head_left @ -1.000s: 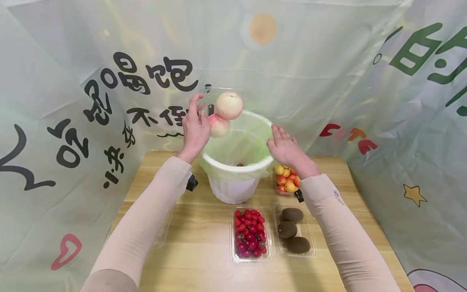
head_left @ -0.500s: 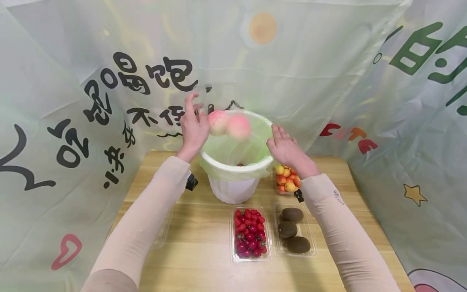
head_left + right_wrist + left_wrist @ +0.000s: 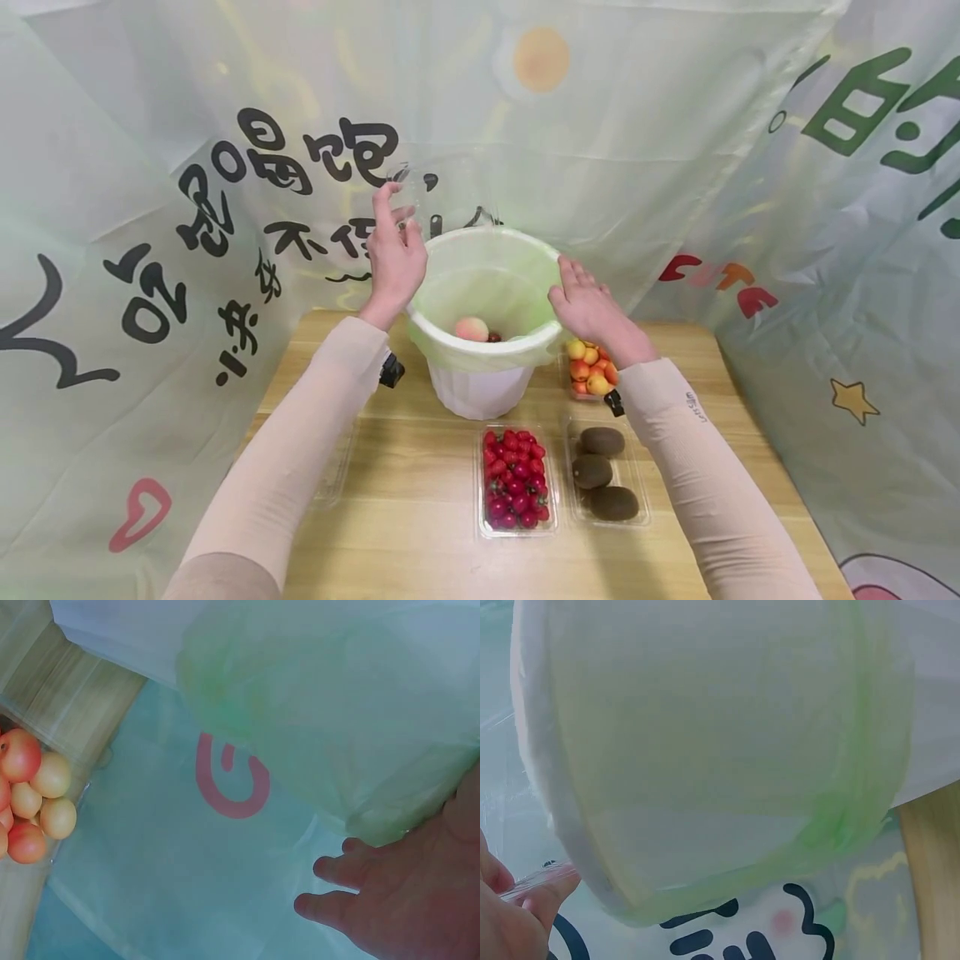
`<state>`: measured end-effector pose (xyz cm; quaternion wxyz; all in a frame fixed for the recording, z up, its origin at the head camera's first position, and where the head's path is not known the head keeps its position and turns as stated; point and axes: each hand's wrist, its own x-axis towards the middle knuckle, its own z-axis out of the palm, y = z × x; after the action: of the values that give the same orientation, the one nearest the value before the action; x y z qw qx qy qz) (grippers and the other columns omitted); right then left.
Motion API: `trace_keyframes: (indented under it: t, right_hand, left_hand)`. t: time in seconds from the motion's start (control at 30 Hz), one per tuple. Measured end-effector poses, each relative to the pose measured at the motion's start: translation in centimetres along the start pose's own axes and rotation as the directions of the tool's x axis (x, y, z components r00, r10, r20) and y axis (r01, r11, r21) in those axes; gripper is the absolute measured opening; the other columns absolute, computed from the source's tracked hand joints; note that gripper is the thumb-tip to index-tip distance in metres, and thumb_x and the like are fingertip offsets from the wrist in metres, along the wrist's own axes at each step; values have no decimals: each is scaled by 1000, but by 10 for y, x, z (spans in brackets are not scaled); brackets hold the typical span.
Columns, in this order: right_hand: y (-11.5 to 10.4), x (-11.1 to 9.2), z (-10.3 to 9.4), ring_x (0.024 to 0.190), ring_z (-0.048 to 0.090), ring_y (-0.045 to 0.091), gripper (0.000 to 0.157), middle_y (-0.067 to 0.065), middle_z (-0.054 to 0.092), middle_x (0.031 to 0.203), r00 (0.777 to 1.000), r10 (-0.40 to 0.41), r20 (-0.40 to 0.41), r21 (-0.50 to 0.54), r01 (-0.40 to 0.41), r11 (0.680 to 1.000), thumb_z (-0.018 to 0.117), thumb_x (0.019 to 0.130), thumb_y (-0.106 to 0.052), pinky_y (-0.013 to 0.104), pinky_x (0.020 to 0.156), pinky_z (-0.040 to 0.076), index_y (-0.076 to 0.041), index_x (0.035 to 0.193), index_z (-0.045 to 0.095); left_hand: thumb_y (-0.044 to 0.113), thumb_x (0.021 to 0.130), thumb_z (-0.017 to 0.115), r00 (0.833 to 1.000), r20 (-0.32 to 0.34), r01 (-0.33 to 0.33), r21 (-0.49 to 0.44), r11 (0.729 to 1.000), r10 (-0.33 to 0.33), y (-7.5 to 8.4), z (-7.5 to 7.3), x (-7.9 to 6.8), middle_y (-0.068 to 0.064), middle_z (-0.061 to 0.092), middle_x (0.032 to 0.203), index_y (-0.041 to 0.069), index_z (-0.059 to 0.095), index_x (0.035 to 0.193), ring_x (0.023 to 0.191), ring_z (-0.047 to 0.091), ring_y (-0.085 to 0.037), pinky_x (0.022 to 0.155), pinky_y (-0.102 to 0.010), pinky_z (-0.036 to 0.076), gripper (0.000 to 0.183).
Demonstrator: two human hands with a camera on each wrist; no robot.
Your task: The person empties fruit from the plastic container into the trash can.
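In the head view my left hand point(image 3: 397, 260) pinches the edge of a clear plastic container point(image 3: 453, 187), tipped up over the left side of a white bin point(image 3: 480, 387) lined with a green bag. The left wrist view shows the fingers point(image 3: 551, 892) on the thin clear plastic. My right hand point(image 3: 588, 307) rests at the bin's right rim, fingers fairly straight; in the right wrist view the fingers point(image 3: 330, 871) extend beside the bag's edge. Inside the bin lie a pale pink peach point(image 3: 472, 328) and a small dark red fruit point(image 3: 494, 337); the near rim hides the rest.
In front of the bin stand a clear tray of red strawberries and cherry-like fruit point(image 3: 516, 479) and a tray with kiwis point(image 3: 613, 502). Small orange-yellow fruit point(image 3: 592, 367) sits right of the bin. Another clear container point(image 3: 333, 475) is partly behind the left sleeve. Printed cloth surrounds the table.
Two peaches slid out of the tilted clear container and dropped into the bin, where one shows now. My left hand moved slightly left with the container; the right hand stayed at the rim.
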<state>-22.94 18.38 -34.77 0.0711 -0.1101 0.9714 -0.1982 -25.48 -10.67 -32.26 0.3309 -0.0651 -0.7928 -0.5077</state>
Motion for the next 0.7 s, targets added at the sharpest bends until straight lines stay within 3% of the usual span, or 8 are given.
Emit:
trace_keyframes:
  t: [0.23, 0.57, 0.7]
  right_hand:
    - [-1, -1, 0, 153, 0, 39, 71, 19, -1, 166, 1000, -1, -2, 5, 2, 1000, 14, 103, -48, 62, 120, 3, -9, 160, -5]
    - [0, -1, 0, 153, -2, 38, 71, 19, -2, 166, 1000, 4, 5, 5, -4, 1000, 13, 103, -49, 61, 120, 2, -11, 159, -8]
    - [-1, -1, 0, 153, -2, 38, 71, 18, -3, 166, 1000, 5, 7, 10, -6, 1000, 13, 103, -49, 61, 120, 1, -11, 159, -9]
  left_hand:
    - [0, 97, 47, 1000, 1, 7, -8, 1000, -7, 0, -3, -2, -20, 67, 124, 18, 36, 141, 94, 70, -30, 68, -32, 48, 49]
    - [1, 96, 46, 1000, 14, 14, 0, 1000, -14, 0, -5, -3, -20, 67, 123, 19, 36, 140, 87, 71, -26, 66, -31, 48, 49]
    - [0, 95, 47, 999, 44, 30, -8, 1000, -30, 3, -10, -3, -22, 67, 123, 19, 36, 141, 87, 72, -28, 67, -32, 53, 51]
